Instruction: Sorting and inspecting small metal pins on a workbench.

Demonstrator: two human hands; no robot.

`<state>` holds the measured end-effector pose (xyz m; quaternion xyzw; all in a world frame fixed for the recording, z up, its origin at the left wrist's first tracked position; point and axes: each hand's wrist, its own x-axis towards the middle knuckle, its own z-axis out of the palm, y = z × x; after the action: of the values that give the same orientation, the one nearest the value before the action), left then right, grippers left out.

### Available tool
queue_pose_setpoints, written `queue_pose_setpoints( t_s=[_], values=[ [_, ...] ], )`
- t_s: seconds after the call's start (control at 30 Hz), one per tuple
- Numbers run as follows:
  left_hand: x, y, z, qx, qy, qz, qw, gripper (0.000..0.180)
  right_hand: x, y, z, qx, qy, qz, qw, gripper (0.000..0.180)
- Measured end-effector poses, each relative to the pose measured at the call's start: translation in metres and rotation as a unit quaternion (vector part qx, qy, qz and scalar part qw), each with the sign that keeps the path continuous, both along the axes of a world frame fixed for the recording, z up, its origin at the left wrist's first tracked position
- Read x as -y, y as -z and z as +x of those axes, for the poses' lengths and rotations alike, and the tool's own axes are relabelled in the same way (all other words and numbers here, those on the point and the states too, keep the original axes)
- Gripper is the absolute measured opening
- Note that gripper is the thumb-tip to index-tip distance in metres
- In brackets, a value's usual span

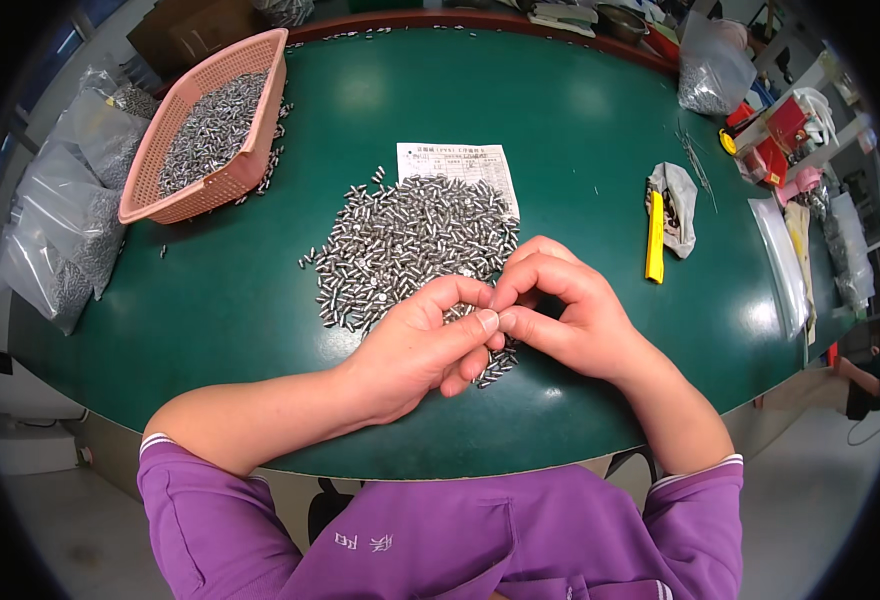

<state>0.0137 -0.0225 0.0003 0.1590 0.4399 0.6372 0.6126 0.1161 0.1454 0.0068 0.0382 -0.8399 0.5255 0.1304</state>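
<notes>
Sleeves (210, 510) of purple cloth with white trim lie nearest, at eight o'clock and between four and five o'clock from the hands. Bare forearms (270, 420) reach inward over the green tabletop (560, 120). The left hand (415, 345) and the right hand (570, 310) meet tip to tip, each with thumb and index finger pinched together and the other fingers loosely curled; I cannot tell whether a piece sits between the fingertips. Just behind and below them, mostly between ten and twelve o'clock, spreads a pile of small metal pins (410, 250). A printed sheet (455, 160) lies partly under its far edge at twelve o'clock. At two o'clock a yellow-handled tool (654, 240) rests against an open whitish bag (678, 205). Near half past nine stand clear bags of metal pieces (70, 215); at ten o'clock, a pink basket (225, 190) holds many more pins. Farther off are a filled plastic bag (710, 80) at half past one and a cardboard box (195, 35) at half past ten.
</notes>
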Motion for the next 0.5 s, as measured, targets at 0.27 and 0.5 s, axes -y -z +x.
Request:
queue_pose_setpoints(
  t_s=[0.27, 0.5],
  values=[
    [0.001, 0.004, -0.001, 0.005, -0.006, 0.015, 1.000, 0.017, -0.015, 0.008, 0.000, 0.017, 0.105, 0.121, 0.987, 0.012],
    [-0.001, -0.003, 0.000, 0.018, -0.019, -0.016, 1.000, 0.019, -0.012, 0.008, 0.001, 0.020, 0.097, 0.263, 0.960, 0.013]
  ],
)
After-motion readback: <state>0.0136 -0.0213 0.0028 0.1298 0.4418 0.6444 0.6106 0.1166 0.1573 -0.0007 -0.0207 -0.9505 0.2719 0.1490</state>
